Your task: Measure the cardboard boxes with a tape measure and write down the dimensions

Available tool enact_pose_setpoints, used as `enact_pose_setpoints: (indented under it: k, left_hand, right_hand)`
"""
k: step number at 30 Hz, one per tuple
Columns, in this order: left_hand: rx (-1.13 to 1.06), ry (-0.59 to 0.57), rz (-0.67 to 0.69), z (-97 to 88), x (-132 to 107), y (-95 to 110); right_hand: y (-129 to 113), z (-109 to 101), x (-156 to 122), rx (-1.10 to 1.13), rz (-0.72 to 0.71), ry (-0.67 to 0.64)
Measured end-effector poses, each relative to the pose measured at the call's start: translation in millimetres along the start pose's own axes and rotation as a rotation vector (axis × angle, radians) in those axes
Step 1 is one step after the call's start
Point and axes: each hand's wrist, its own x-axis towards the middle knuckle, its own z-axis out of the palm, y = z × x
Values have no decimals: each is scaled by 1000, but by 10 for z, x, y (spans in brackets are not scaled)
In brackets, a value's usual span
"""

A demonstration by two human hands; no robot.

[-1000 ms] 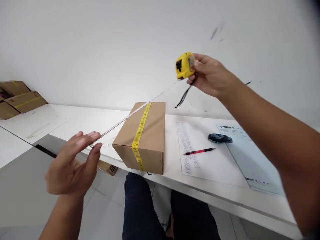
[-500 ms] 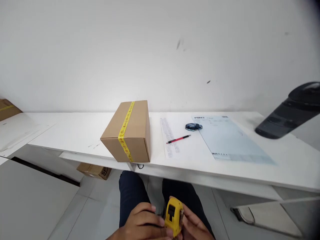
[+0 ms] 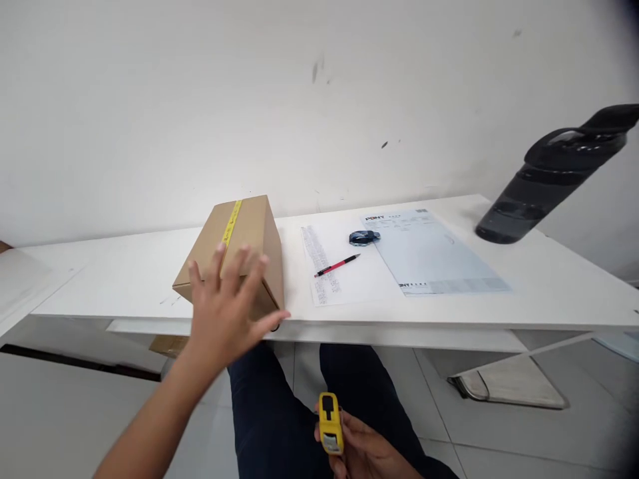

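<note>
My left hand (image 3: 224, 313) is stretched out with its fingers spread in front of a brown cardboard box (image 3: 252, 223). Yellow printed tape (image 3: 231, 223) runs over the box top; my fingers hide the lower part of it. I cannot tell whether the hand touches the box. Low over my lap, my right hand (image 3: 367, 447) is closed around a yellow tape measure (image 3: 330, 422), whose metal blade tip shows at the case's lower end.
On the white desk (image 3: 124, 273) lie a printed sheet (image 3: 319, 266), a red and black pen (image 3: 337, 265), a dark blue glossy object (image 3: 364, 237) and a light blue document (image 3: 439, 253). A dark bottle (image 3: 534, 183) stands at the right. Under the desk sits another box (image 3: 168, 344).
My left hand has left the tape measure and reached up and left to the box. The tape measure stays in my right hand, now turned. The view has shifted right.
</note>
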Motion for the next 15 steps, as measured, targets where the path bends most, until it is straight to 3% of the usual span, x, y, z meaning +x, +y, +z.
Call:
enact_pose_setpoints:
  k: [3, 5, 9, 15]
  left_hand:
    - [-34, -217, -200, 85, 168, -320]
    - [-83, -221, -249, 124, 159, -447]
    - [-201, -80, -383, 65, -13, -683]
    - [-511, 223, -953, -70, -596, -1024]
  right_hand:
    - [-13, -12, -36, 32, 35, -9]
    - [-50, 7, -64, 89, 49, 14]
    - [-154, 49, -120, 154, 35, 85]
    - [-188, -88, -175, 124, 16, 104]
